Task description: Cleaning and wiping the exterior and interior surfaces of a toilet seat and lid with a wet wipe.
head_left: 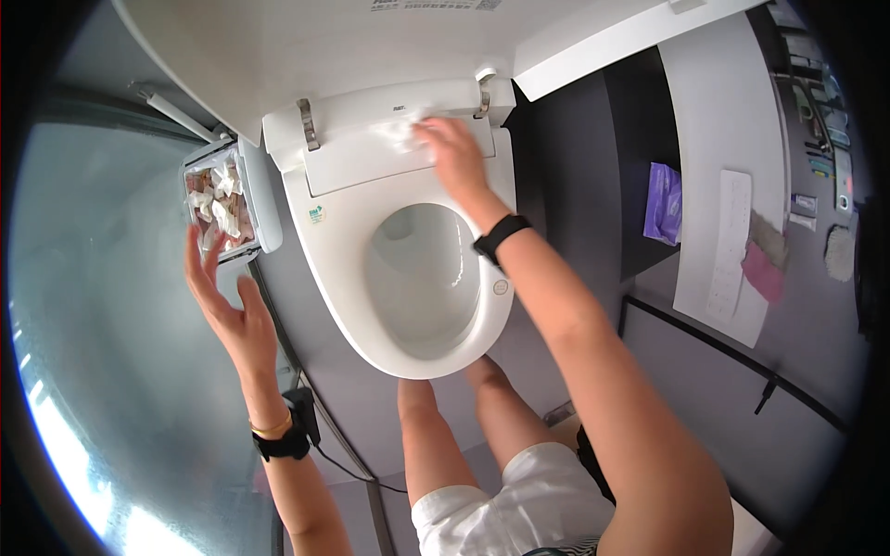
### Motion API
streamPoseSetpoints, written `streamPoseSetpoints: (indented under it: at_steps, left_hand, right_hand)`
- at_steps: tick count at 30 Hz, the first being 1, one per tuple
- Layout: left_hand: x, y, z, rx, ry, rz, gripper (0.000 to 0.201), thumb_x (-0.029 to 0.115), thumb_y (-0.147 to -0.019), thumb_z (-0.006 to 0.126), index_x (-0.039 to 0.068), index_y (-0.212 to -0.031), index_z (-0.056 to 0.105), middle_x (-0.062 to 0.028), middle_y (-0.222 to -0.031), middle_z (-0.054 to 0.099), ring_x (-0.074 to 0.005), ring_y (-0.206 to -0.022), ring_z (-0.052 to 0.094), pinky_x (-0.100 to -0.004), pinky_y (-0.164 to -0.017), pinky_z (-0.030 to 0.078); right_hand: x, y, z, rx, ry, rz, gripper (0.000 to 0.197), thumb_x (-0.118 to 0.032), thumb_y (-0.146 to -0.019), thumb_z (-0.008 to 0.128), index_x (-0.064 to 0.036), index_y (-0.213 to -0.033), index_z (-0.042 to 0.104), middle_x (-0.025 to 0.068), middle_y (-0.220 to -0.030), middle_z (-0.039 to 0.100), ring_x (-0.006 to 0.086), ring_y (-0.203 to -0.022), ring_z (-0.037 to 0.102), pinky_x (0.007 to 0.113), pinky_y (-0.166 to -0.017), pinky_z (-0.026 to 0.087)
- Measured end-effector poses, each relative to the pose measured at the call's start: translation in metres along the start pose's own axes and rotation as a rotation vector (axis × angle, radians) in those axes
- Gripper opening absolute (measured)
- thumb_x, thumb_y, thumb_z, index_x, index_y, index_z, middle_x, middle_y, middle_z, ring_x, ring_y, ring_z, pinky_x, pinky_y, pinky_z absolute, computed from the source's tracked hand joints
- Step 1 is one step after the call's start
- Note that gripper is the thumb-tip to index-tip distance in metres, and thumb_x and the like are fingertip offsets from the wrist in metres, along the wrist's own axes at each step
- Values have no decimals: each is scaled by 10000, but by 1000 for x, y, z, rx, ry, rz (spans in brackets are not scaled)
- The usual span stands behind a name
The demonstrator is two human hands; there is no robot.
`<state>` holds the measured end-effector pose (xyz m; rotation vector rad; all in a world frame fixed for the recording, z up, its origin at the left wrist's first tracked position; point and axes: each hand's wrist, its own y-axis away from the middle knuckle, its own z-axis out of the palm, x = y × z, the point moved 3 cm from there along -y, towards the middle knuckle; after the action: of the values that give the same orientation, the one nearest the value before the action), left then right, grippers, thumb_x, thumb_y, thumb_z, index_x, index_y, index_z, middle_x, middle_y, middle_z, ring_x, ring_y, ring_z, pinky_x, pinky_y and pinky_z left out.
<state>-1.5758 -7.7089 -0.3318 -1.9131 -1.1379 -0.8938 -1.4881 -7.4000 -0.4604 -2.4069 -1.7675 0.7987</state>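
Observation:
Over the rear of a white toilet, my right hand presses a crumpled white tissue against the flat panel behind the bowl opening. Its fingers are closed on the tissue, which looks slightly smeared by motion. My left hand hangs in the air at the left, fingers apart, holding nothing. Just beyond its fingertips stands a waste bin with used tissues inside. The raised toilet lid and seat lean back behind the panel, with metal-looking hinges showing at the panel's sides.
A glass panel runs along the left, beside the bin. To the right, a purple packet sits in a dark shelf recess near a white counter edge. A black rail crosses below it. A cable trails from my left wrist.

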Motion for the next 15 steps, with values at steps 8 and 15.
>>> streamPoseSetpoints:
  at_steps: [8,15]
  left_hand:
    - [-15,134,-21,-144,-194,-277,499,-101,-772,446,39,-1250,484,-148,-1389,361,-298,-1104,548,-402,-917,446]
    - [20,195,-37,-372,-315,-469,418,-62,-802,491,72,-1197,525,-142,-1387,372,-341,-1144,508,-412,-867,479]
  right_hand:
    - [67,34,-45,-44,171,200,327,39,-752,576,-129,-1031,601,50,-1037,538,279,-1001,509,384,-845,457]
    - [136,73,-66,-379,3,773,220,-35,-758,569,-103,-953,644,142,-942,649,351,-878,615,396,-803,484]
